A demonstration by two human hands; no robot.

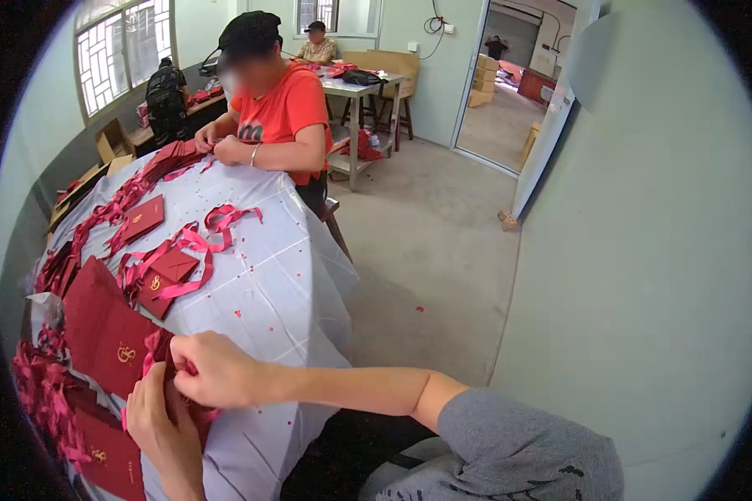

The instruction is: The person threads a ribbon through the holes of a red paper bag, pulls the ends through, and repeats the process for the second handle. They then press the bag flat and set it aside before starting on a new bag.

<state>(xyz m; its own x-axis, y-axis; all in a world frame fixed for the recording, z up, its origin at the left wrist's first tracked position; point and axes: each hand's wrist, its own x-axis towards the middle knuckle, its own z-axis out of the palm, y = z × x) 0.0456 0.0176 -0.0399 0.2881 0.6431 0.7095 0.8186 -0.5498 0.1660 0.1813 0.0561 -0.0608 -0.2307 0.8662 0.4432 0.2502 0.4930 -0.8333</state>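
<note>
At the near left corner of the table, my right hand (217, 367) is closed in a pinch, with a bit of pink ribbon (190, 367) showing at its fingers. Just below it, my left hand (157, 417) is curled against a small dark red gift bag (200, 424), which the hands partly hide. Beside them lies a larger dark red bag (109, 334) with a gold emblem, and a pink ribbon bow (151, 349) shows near its edge. Another dark red bag (109, 455) lies lower left, alongside a heap of ribbon-tied pieces (46, 392).
Small dark red bags (153, 288) and loose pink ribbons (219, 219) lie on the white-covered table (267, 288), with scattered red bits. Across it, a person in a red shirt (288, 108) handles similar pieces. Behind stand another table (355, 88) and an open door (551, 125).
</note>
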